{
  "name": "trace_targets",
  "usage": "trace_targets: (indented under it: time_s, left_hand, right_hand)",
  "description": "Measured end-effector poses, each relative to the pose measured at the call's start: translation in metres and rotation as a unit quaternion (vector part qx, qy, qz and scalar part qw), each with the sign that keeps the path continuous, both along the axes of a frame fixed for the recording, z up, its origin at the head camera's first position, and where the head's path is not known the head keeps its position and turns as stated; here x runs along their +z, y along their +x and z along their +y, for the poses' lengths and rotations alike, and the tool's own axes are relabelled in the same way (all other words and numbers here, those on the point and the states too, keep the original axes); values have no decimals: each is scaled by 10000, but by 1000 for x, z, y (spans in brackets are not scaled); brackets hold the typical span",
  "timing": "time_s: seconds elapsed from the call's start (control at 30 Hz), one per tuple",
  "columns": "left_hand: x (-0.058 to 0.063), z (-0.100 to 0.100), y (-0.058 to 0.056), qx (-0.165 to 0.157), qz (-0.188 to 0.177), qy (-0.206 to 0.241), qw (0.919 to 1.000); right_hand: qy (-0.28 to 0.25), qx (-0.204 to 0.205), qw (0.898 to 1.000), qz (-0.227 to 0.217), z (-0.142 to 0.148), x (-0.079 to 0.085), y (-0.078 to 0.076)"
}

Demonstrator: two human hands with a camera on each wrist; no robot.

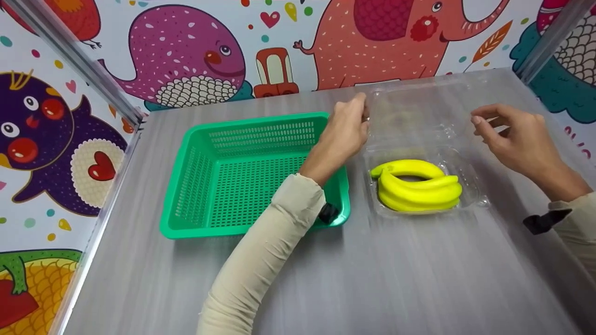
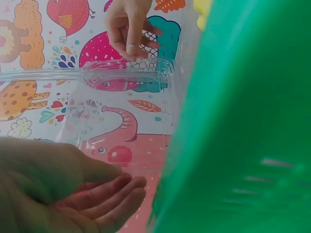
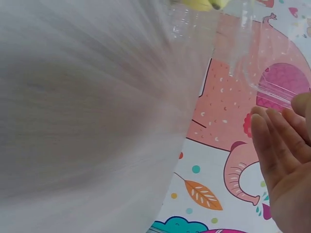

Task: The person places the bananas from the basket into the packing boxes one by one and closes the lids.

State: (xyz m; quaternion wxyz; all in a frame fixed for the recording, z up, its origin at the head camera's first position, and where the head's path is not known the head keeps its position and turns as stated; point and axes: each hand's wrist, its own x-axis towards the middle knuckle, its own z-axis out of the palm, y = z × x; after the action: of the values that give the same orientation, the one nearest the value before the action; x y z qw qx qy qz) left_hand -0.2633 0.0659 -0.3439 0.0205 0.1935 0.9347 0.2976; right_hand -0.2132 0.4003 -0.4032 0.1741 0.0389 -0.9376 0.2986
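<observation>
A clear plastic clamshell box (image 1: 382, 210) stands on the table with a bunch of yellow bananas (image 1: 419, 188) in its base. Its transparent lid (image 1: 412, 109) is folded back, away from the base, toward the printed wall. My left hand (image 1: 342, 123) is at the lid's left edge, fingers loosely extended; whether they touch it is unclear. On the other side, my right hand (image 1: 519, 137) hovers near the lid's right edge, thumb and fingers parted around nothing. In the right wrist view, the right hand's fingers (image 3: 277, 145) look nearly straight.
A green perforated basket (image 1: 174, 186) sits left of the box, with nothing in it, and my left forearm passes over its right side. Cartoon-printed walls (image 1: 307, 28) border the grey table (image 1: 372, 279) at the back and left.
</observation>
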Motion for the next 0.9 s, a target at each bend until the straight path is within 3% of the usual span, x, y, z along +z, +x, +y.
trace_targets:
  time_s: [0.43,0.9]
  left_hand:
    - [7,-6,16,-285,94,22,9995]
    - [9,-3,43,-378,154,-839,9956]
  right_hand:
    - [-133,68,9984,547,-3,4,13]
    - [94,248,9971,711,4,-7,32]
